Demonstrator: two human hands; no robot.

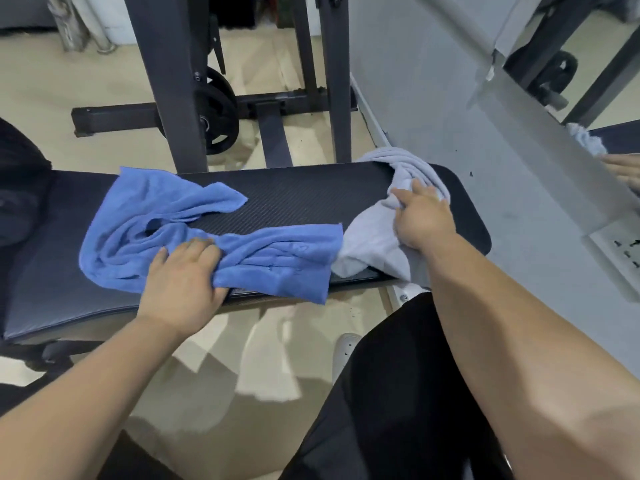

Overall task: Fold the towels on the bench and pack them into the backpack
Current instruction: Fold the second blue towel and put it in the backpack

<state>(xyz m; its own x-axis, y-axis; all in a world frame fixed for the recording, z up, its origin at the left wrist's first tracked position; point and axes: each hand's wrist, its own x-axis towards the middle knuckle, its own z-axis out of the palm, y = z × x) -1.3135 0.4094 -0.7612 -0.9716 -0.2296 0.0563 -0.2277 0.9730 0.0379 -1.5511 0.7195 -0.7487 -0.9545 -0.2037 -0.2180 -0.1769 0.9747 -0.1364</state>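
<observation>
Your L hand [183, 275] is on the blue towel [277, 251]. Fingers are curled over a bunched fold w/ the thumb at the front hem, so it grips the cloth. The blue towel lies crumpled across the middle of the desk [294, 199]: one corner flops toward the back, another hangs just over the front edge.

Your R hand [422, 216] is on the grey towel [370, 237] at the desk's right end. Fingers are bent down into the folds, holding a bunch of it. The grey towel is heaped, w/ its left edge touching the blue towel's right hem & part of it draped off the front. Neither towel is folded yet.

Far left at the desk's end there's a black bulky shape [17, 188]; can't tell if it's the backpack.

Behind the desk stands a dark rack [173, 81] w/ a weight plate [216, 116] on it. A mirror [609, 98] is at right. Below are your black trousers [398, 393] & a white shoe [346, 344].
</observation>
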